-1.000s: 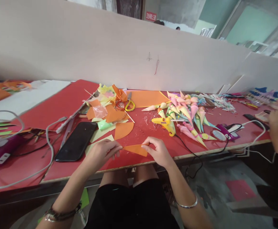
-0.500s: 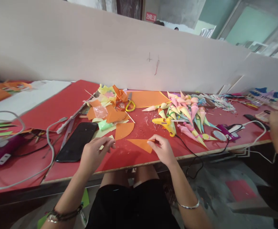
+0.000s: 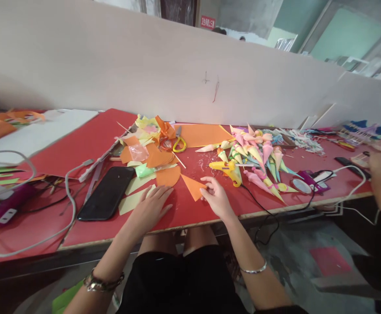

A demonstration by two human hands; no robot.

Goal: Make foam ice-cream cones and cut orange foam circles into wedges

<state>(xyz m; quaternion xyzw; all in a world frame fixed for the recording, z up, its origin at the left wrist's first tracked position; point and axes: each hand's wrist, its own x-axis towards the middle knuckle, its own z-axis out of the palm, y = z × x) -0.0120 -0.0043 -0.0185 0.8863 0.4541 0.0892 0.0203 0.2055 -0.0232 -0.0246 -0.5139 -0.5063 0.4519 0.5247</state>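
Note:
My right hand [image 3: 214,196] pinches the edge of an orange paper triangle [image 3: 192,186] that lies on the red table [image 3: 88,144]. My left hand [image 3: 152,204] rests flat on the table with its fingers spread, touching a pale yellow paper strip [image 3: 132,201] just below a larger orange paper piece [image 3: 168,176]. A yellow glue gun [image 3: 227,169] lies just right of my right hand.
A black phone [image 3: 106,193] lies left of my left hand. Behind are paper scraps [image 3: 147,146], yellow scissors [image 3: 178,143] and a heap of coloured paper cones [image 3: 259,157]. Cables [image 3: 67,196] run at left. Another person's hand [image 3: 380,163] works at far right. A beige partition [image 3: 144,65] backs the table.
My left hand let go of the orange triangle and moved forward to lie flat on the table. My right hand carried the triangle further onto the table.

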